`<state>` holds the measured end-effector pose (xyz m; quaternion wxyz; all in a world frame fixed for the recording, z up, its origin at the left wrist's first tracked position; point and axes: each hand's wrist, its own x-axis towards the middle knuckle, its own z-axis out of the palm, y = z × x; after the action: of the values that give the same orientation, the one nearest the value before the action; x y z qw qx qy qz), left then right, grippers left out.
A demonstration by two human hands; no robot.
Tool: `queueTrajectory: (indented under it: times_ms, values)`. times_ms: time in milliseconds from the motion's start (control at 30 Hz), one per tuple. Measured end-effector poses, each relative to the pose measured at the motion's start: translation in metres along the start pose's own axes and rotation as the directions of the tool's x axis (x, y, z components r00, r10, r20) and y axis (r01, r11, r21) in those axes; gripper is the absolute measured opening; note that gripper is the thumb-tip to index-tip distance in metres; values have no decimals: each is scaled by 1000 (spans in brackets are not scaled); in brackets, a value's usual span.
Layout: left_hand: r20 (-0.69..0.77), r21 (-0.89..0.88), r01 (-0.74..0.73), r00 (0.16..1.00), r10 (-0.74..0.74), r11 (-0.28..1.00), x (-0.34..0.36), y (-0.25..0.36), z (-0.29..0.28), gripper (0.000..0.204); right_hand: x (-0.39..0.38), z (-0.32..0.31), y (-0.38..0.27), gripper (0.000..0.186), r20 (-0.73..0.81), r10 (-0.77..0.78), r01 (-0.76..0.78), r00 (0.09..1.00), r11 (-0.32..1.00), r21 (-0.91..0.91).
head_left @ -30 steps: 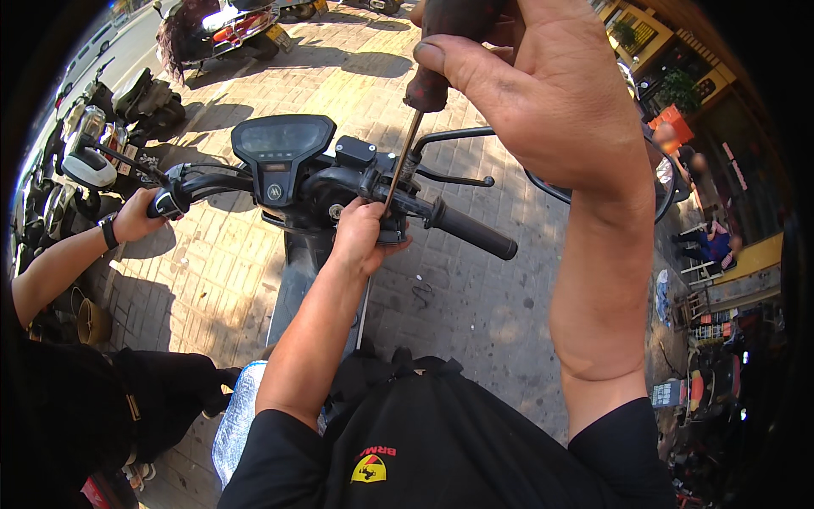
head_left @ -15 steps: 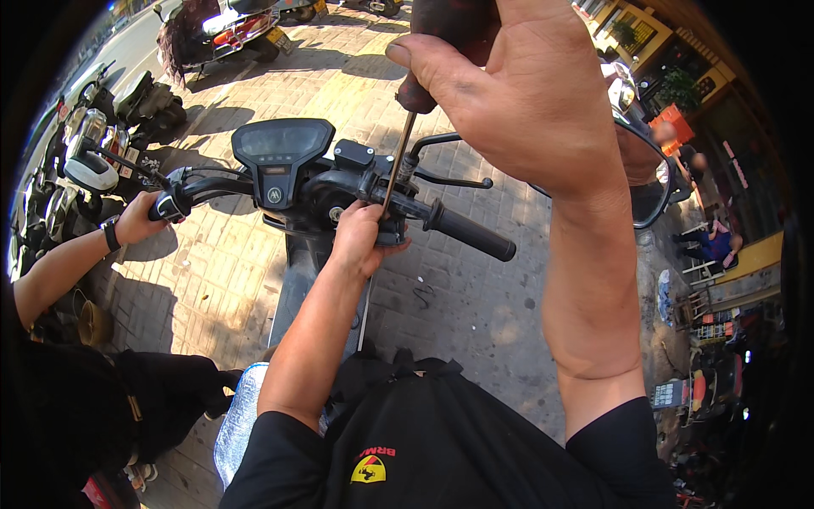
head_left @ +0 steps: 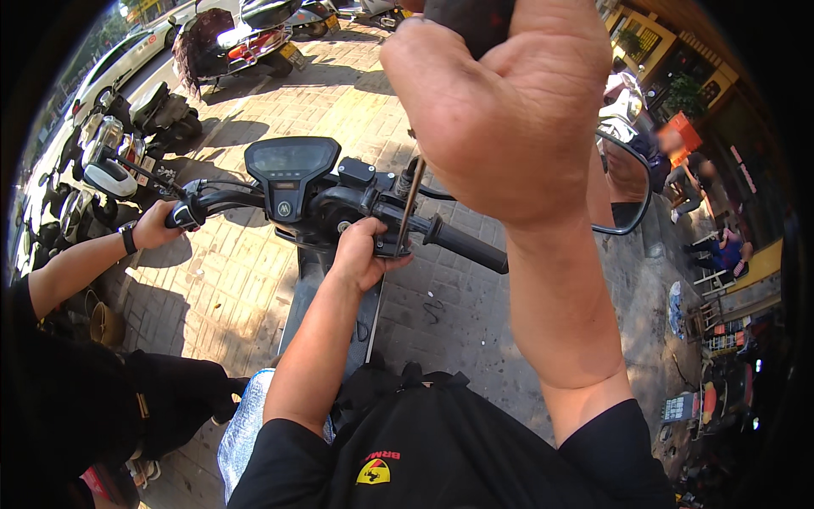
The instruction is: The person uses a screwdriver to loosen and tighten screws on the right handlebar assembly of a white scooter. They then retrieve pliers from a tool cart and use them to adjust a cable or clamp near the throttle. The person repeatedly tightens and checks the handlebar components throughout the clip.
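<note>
Work with a screwdriver (head_left: pixel 472 21) at the right side of a scooter (head_left: pixel 308 293) handlebar appears to be the step in hand. The dark handle is held at the top edge of the view by the right hand (head_left: pixel 509 127), which is wrapped around it; the far fingertips are hidden, so their exact placing cannot be made out. The slim shaft (head_left: pixel 409 208) is slanted downward and slightly leftward, and its lower end is placed at the black switch housing (head_left: pixel 388 243), which is set just inboard of the right grip (head_left: pixel 466 242).

The housing is pinched by the left hand (head_left: pixel 363 252), with the thumb laid above and the fingers curled beneath, and it is partly covered by them. Whether the tip is seated in a screw or merely laid against an edge cannot be told.

The left grip (head_left: pixel 181 215) is grasped by a co-worker's hand (head_left: pixel 155 225), by which the handlebar seems to be steadied. Between the 2 grips, a dash display (head_left: pixel 292 161) and a black lidded reservoir (head_left: pixel 356 172) are mounted.

The next move is judged to call for the shaft to be aligned with whatever fastener is being worked, while the housing is pinched firmly so that it is not twisted. Pressure is best directed along the shaft, since the left fingertips, placed right beside the tip, could be struck if it slipped.
</note>
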<state>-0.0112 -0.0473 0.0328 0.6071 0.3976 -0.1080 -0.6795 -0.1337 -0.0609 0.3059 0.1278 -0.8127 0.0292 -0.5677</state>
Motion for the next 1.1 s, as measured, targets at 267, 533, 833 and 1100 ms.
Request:
queueTrajectory:
  times_ms: [267,533,833,1100]
  values:
    - [323,-91,-80,940,106,993,-34,5,-23,44,-124,-24,-18,35,303,343,-398,889,907,141]
    - [223,0,-127,967,124,992,-41,6,-18,28,-224,-70,25,37,12,626,-562,779,707,-429]
    - [-139,54,-128,981,134,990,-31,-4,12,43,-238,-69,54,29,96,732,-684,675,668,-293]
    - [-220,-44,-164,964,151,985,-31,-7,29,50,-238,-61,53,30,73,777,-743,626,622,-246]
